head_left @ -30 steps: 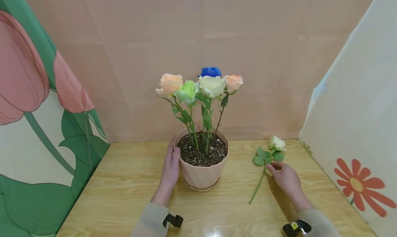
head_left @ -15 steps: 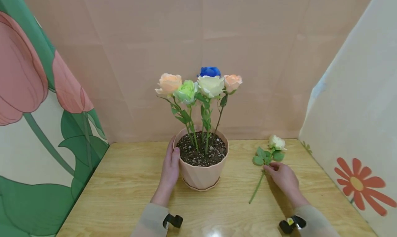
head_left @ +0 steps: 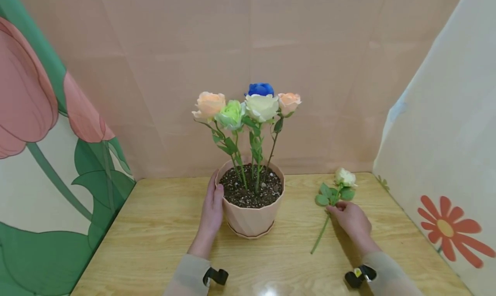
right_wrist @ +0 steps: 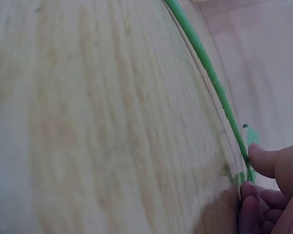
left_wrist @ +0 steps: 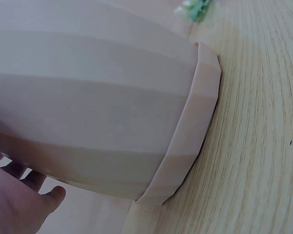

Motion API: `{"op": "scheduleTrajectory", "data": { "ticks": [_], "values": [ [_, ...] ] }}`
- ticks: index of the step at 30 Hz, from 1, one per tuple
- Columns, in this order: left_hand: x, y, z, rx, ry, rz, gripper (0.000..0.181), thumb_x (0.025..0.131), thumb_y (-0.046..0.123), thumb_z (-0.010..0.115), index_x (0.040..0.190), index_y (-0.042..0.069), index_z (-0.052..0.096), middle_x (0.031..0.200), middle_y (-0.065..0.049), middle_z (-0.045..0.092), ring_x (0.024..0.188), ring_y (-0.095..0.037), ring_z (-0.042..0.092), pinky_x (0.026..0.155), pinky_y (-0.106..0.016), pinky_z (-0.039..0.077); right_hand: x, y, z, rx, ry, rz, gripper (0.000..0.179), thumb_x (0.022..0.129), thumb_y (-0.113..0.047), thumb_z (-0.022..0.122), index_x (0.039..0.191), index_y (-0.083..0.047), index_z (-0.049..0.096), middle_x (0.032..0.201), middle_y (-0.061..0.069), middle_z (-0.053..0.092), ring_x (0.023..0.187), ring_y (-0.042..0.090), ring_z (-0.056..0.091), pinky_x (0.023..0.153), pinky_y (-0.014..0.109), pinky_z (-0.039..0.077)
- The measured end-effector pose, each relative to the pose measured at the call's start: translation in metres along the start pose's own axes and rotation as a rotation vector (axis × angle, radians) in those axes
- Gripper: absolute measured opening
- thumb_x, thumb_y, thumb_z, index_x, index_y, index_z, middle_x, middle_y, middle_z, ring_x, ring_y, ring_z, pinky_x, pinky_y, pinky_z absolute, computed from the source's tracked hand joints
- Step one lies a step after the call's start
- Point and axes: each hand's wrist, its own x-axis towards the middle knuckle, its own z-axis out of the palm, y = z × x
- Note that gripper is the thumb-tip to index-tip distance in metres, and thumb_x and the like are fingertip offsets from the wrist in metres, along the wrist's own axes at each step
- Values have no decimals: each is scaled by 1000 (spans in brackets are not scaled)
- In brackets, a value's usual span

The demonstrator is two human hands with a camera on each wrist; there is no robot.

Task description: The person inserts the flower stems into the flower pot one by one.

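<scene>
A pale pink flowerpot [head_left: 252, 218] full of dark soil stands mid-table with several roses planted upright in it: peach, green, cream [head_left: 261, 108], blue and pink-peach. My left hand [head_left: 212, 207] lies along the pot's left side, its fingers reaching up to the rim; in the left wrist view the thumb and fingers show beside the pot wall [left_wrist: 88, 112]. On the right, a single white rose [head_left: 345, 177] lies slantwise, bloom away from me. My right hand [head_left: 350, 220] pinches its green stem [right_wrist: 212, 75] between thumb and fingers, just below the leaves.
The pot sits in a matching saucer [head_left: 252, 235] on a wood-grain table [head_left: 162, 227]. A plain pinkish backdrop [head_left: 174, 72] rises behind it. Printed panels flank the table, with tulips [head_left: 27, 93] on the left and a red flower [head_left: 445, 229] on the right.
My right hand has shifted slightly left and its fingers have settled on the rose stem. The rose lies almost as before; my left hand stays at the pot.
</scene>
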Motion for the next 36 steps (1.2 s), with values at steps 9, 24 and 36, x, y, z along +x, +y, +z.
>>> {"op": "scheduleTrajectory", "data": {
  "ticks": [9,24,36],
  "values": [
    [-1,-1,0,2,-2,3,58,121,39,36,177,27,27,180,-13,27,163,-40,27,132,-64,21,1,-1,1,-8,2,14,60,103,-54,72,129,1,74,132,27,73,109,45,71,75,56,55],
    [-2,1,0,17,-2,13,57,121,36,35,177,25,28,180,-14,27,163,-42,27,131,-66,21,-1,-4,-2,10,-5,42,48,106,-41,67,124,2,75,118,21,76,100,36,71,72,49,53],
    [-2,0,0,18,4,-3,58,121,40,36,177,26,28,180,-14,27,163,-43,28,131,-66,21,-2,-2,0,49,23,39,47,105,-32,62,131,7,72,123,25,76,109,42,71,81,52,56]
  ]
}}
